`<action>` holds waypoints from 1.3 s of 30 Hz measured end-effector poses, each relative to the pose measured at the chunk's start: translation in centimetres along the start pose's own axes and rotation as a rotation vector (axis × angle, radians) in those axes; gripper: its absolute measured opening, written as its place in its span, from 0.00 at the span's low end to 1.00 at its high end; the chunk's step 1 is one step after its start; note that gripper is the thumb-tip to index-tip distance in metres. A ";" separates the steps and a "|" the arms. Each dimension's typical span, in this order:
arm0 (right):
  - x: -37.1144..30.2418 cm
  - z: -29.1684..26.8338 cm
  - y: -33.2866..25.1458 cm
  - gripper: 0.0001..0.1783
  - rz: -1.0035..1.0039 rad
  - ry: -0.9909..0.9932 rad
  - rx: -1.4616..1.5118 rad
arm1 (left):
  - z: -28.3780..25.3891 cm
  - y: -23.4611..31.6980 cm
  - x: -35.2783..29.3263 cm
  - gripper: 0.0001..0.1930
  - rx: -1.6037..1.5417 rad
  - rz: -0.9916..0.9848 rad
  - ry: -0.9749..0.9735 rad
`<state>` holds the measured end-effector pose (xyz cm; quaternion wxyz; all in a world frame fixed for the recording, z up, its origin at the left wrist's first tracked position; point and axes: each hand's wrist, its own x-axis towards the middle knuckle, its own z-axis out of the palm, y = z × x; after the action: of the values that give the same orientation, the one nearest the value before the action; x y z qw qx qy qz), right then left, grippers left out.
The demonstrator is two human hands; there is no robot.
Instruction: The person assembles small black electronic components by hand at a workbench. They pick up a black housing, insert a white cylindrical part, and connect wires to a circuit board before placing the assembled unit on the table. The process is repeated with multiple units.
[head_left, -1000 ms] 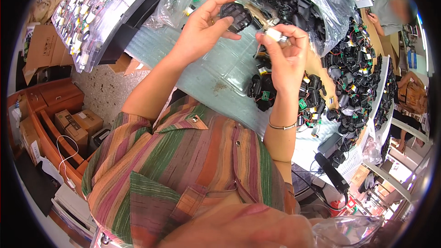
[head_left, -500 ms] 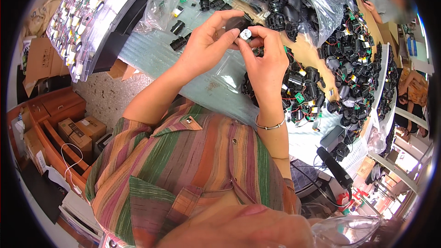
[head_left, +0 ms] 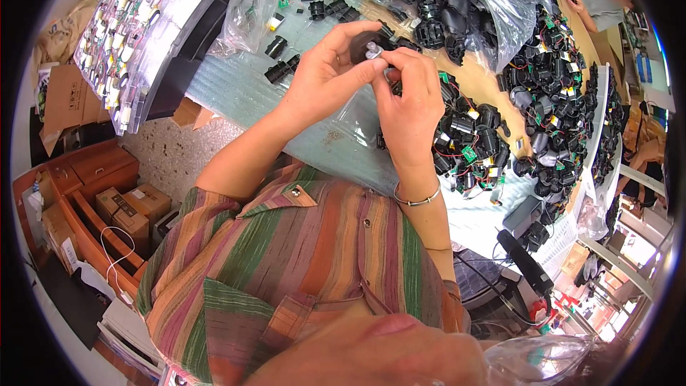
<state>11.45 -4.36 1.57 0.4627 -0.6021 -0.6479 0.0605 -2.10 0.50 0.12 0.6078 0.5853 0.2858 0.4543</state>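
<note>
Both hands meet above the pale sheet on the table. My left hand [head_left: 330, 71] is closed around a dark, rounded plastic housing [head_left: 362, 44], with the thumb stretched along its near side. A small silvery piece [head_left: 373, 50], perhaps a small motor, shows at the housing's edge between the two hands. Pinched fingers of my right hand [head_left: 412, 96] are at this silvery piece and hide part of it. I cannot tell whether the piece sits inside the housing or only against it. Several short black cylindrical parts [head_left: 276, 46] lie to the left of the hands.
Wired black assemblies with green boards [head_left: 471, 136] are heaped at the right. Black housings [head_left: 450, 11] lie under a clear plastic bag [head_left: 500, 0] at the back. A tray of white parts and boards [head_left: 132, 36] stands at the far left. A co-worker's hand [head_left: 575, 3] shows far right.
The silvery piece has turned, its round face no longer facing up, and it has moved slightly left toward the housing. My right-hand fingers have closed in over it.
</note>
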 end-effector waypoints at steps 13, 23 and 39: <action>-0.3 -1.7 1.6 0.14 0.080 0.255 0.195 | -3.5 -1.0 1.5 0.17 -0.093 0.060 0.097; 4.9 1.7 4.9 0.11 -0.101 -0.390 -0.524 | -4.2 0.2 2.4 0.18 -0.036 0.129 0.138; 6.4 6.1 6.4 0.18 -0.184 -0.541 -0.533 | -5.4 0.0 1.3 0.20 -0.284 -0.097 0.234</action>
<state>12.98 5.63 -2.50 0.1058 -0.6030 -0.7907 0.0050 -6.30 4.10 -0.44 0.6680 0.4225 0.3154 0.5252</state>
